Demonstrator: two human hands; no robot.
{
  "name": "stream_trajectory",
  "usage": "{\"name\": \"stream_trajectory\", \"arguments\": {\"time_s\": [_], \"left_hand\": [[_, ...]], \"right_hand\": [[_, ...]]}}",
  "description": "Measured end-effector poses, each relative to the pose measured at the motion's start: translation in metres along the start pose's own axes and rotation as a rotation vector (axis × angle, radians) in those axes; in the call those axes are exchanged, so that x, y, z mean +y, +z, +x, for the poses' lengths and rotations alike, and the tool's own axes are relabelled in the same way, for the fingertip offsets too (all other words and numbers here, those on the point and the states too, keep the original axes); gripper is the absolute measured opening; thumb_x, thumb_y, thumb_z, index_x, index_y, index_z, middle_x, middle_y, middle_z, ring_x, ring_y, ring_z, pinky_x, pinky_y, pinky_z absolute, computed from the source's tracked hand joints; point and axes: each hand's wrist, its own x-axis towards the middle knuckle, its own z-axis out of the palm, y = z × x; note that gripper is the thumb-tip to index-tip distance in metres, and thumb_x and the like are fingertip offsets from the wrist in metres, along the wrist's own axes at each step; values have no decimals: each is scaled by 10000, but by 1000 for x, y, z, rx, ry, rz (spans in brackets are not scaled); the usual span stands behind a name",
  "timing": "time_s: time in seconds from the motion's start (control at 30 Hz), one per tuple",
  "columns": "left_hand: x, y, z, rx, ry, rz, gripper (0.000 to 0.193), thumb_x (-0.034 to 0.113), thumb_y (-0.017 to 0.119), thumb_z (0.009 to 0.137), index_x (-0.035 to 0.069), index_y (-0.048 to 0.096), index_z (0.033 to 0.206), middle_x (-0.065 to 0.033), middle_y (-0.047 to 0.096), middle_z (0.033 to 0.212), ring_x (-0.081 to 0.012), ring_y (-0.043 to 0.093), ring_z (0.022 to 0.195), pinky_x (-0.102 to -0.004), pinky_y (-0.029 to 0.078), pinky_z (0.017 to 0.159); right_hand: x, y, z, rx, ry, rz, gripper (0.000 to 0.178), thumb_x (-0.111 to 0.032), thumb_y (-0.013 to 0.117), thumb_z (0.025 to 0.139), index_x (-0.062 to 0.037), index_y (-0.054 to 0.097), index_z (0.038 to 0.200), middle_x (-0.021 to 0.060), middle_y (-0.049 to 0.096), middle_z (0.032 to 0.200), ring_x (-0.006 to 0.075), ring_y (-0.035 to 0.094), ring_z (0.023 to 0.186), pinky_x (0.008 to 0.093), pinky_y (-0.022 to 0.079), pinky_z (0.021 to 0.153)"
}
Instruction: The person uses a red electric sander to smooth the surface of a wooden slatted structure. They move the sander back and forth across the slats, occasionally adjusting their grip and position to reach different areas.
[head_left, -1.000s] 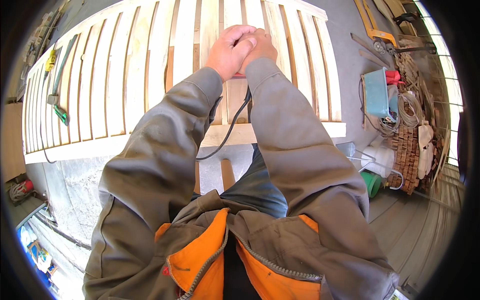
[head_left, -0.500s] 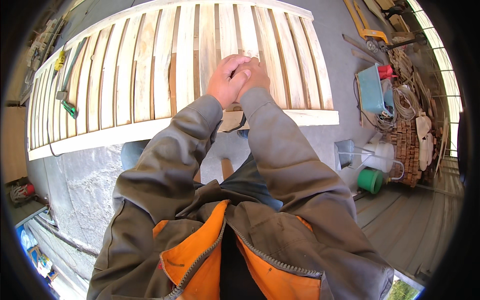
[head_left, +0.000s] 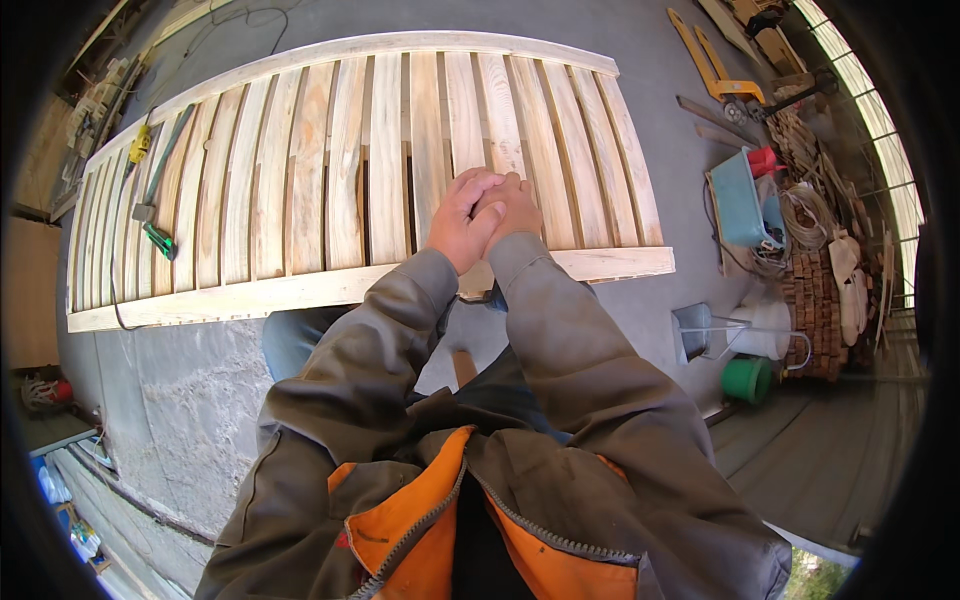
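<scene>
My left hand (head_left: 461, 222) is closed over my right hand (head_left: 517, 212), and the two are pressed together with fingers overlapping. They rest at the near side of a slatted panel of pale wood (head_left: 385, 160), on the slats right of its middle. The right hand's fingers are mostly hidden, so whatever may lie under them does not show. Both forearms, in brown-grey sleeves, reach straight out from the body. The panel's near rail (head_left: 230, 300) runs just on my side of the hands.
A green-handled bar clamp (head_left: 160, 240) and a yellow corded piece (head_left: 140, 143) lie on the panel's left end. On the right stand a light-blue tub (head_left: 738, 205), a white bucket (head_left: 765, 330), a green bucket (head_left: 747, 379) and stacked wood pieces (head_left: 815, 310). A yellow pallet jack (head_left: 712, 62) stands behind.
The panel and my clasped hands appear lower in the picture, as the view has shifted. The hands stay joined at the near part of the slats.
</scene>
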Motion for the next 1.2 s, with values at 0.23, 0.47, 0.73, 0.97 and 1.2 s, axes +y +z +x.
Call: {"name": "stream_trajectory", "arguments": {"time_s": [0.23,0.47,0.73,0.97,1.2], "left_hand": [[-6,-5,12,-11,-18,-68,429,164,693,957,65,677,1374,-183,567,1487,-341,581,1372,-417,470,1166],[-17,-15,37,4,19,-74,432,167,695,952,67,680,1373,-192,565,1496,-343,580,1374,-421,467,1170],[-21,-19,69,8,-1,-72,418,135,634,973,50,673,1381,-187,578,1504,-324,529,1442,-422,386,1238],[-35,-27,103,20,21,-103,415,139,627,985,56,674,1388,-154,599,1491,-294,545,1428,-413,404,1225],[-46,-33,134,43,41,-108,406,166,633,1000,63,685,1389,-137,622,1468,-278,578,1388,-401,438,1195]], "right_hand": [[-1,5,12,39,6,-5,365,-315,702,947,-88,683,1232,169,601,1303,353,591,1254,445,608,993],[-7,14,41,143,-20,-18,282,-284,728,937,-92,717,1142,117,623,1229,327,594,1238,414,621,951],[-10,6,74,145,-26,-23,289,-265,724,934,-78,717,1154,130,621,1258,329,587,1254,404,614,970],[-15,1,114,84,-27,-75,321,-239,752,906,-68,718,1176,137,612,1271,322,594,1251,409,618,969],[-16,-6,145,88,-77,-85,367,-253,788,877,-69,724,1188,129,617,1259,313,607,1241,412,624,960]]}}
